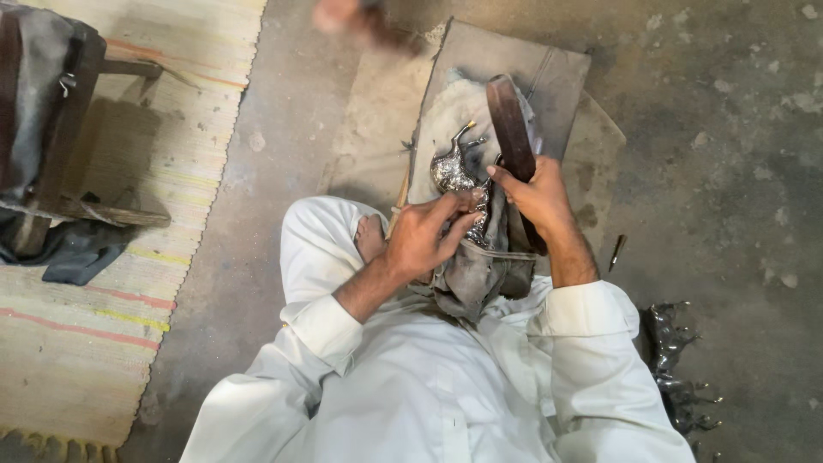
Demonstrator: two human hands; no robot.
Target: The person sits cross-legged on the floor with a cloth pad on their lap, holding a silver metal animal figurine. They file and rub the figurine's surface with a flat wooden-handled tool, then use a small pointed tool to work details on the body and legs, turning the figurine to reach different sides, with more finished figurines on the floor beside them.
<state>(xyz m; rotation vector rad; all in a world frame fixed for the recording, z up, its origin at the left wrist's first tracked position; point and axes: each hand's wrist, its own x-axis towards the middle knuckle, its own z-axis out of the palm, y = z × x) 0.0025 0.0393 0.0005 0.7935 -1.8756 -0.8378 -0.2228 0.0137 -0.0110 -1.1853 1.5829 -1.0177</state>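
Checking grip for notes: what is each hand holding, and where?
Left hand pinches the silvery metal figure at its lower end; right hand grips the dark wooden tool mid-length.

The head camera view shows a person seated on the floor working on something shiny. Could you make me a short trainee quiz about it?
1. True or false: the left hand rests on the small shiny silver metal figurine.
2. What does the right hand grip?
A. a glass bottle
B. the long dark brown flat tool
C. a paintbrush
3. Fill in: left of the person lies a striped woven ____.

Key:
1. True. Its fingers touch the figurine's lower end.
2. B. The tool points away from the person, above the grey cloth on the lap.
3. Rug. It lies on the bare concrete floor.
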